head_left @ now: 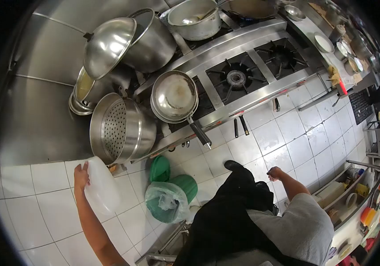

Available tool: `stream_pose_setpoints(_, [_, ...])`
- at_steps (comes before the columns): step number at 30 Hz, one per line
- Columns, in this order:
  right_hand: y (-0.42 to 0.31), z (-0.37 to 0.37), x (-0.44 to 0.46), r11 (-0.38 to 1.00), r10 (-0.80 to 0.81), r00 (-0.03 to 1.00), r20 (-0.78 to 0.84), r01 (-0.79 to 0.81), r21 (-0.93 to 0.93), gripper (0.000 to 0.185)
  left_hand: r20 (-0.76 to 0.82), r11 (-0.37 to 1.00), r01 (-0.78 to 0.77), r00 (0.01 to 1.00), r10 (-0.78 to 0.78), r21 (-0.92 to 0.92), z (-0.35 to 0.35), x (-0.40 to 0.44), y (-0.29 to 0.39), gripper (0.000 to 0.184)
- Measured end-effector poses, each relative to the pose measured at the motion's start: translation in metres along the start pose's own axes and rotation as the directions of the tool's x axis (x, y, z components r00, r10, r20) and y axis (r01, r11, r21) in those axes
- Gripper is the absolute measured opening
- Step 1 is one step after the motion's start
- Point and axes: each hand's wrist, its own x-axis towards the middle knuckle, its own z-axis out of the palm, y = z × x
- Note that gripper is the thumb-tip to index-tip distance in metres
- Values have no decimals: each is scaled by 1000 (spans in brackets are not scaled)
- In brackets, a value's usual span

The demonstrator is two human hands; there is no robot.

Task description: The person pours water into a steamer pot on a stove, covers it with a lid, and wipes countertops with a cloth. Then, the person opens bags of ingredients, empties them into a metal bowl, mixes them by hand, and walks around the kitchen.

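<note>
One pale plastic tub (102, 188) in the left hand (82, 175), off the left front corner of the stove (261, 67).

The left hand grips the tub by its edge, arm stretched out, presumably because that rim gives an easy hold and the reach keeps it apart from the green bin (186, 185) in front of the stove's left end; the bin's clear bag (170, 209) folds over the rim, likely to keep it from slipping in. The right hand (275, 173) is well apart from the tub, out in front of the stove, fingers curled; whether they close on anything small, I cannot tell. On the stove's left part, a pan (174, 94) has its handle (199, 134) jutting past the front edge, probably for easy grabbing.
</note>
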Motion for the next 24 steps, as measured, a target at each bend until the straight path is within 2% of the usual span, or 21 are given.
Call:
stream_pose_setpoints(1, [21,0,19,1000,-2,1000,5,2,-5,28,21,998,-39,999,38,41,0,6,5,58])
stream_pose_setpoints(3, [66,-7,86,921,-287,929,234,335,-198,24,100,979,-185,979,176,84,0,8,22,58])
stream_pose_setpoints(4, [3,0,6,986,47,999,20,-50,158,20,149,981,-130,983,108,146,0,24,18,57])
stream_pose_setpoints(5, [-9,-1,-9,994,0,1000,5,0,110,18,193,976,-75,980,35,204,0,41,11,56])
stream_pose_setpoints(8, [-12,-6,-11,972,-16,1000,10,13,234,18,117,962,-72,992,42,264,9,40,27,52])
stream_pose_setpoints(9, [-20,-7,-25,961,4,1000,2,-5,275,18,159,945,-54,987,2,323,9,44,31,52])
stream_pose_setpoints(10, [-19,-8,-27,965,-25,1000,-5,26,260,17,201,924,-44,979,-37,381,9,46,33,52])
stream_pose_setpoints(14, [-17,-12,-29,988,-19,999,-37,25,154,21,214,926,-42,976,-43,374,14,53,35,52])
stream_pose_setpoints(16, [-15,-13,-30,991,4,999,-48,3,135,22,260,858,-18,956,-135,513,17,58,35,54])
stream_pose_setpoints(20, [-4,-15,-15,976,12,1000,-7,-10,216,20,174,843,29,974,-145,537,19,43,54,52])
stream_pose_setpoints(24, [-3,-15,-19,971,22,1000,14,-25,239,18,151,752,-3,980,-128,659,18,45,65,47])
